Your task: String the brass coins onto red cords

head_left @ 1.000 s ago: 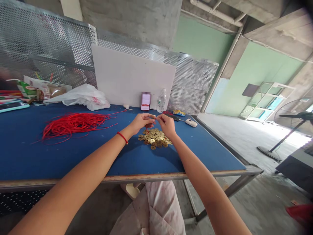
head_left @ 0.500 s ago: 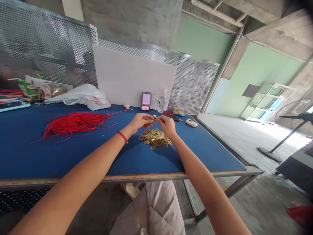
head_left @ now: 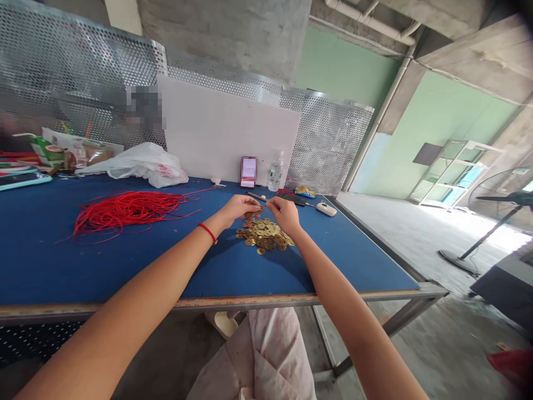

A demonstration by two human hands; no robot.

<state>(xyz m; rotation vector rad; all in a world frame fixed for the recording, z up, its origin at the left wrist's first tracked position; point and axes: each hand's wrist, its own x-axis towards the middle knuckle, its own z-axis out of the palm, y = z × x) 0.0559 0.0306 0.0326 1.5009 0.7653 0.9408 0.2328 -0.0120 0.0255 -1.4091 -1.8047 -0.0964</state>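
My left hand (head_left: 238,209), with a red cord bracelet (head_left: 207,232) at the wrist, is closed in a pinch on what looks like a brass holed coin (head_left: 255,213). Almost touching it, my right hand (head_left: 285,212) pinches something thin and too small to make out. Just under both hands lies a loose heap of brass holed coins (head_left: 266,235) on the blue tabletop. Behind the fingertips shows a slim, stick-like tool (head_left: 256,196); whether it is held or lying on the table is unclear.
A bundle of red cord (head_left: 127,214) lies at the left, with a white plastic bag (head_left: 145,164) behind it. A phone (head_left: 249,171) and a clear bottle (head_left: 275,172) stand at the back. A white device (head_left: 326,209) sits near the table's right edge.
The fingertips have shifted slightly at the pinch. More of the slim tool behind them and of the coin in my left hand now shows. The coin heap looks the same.
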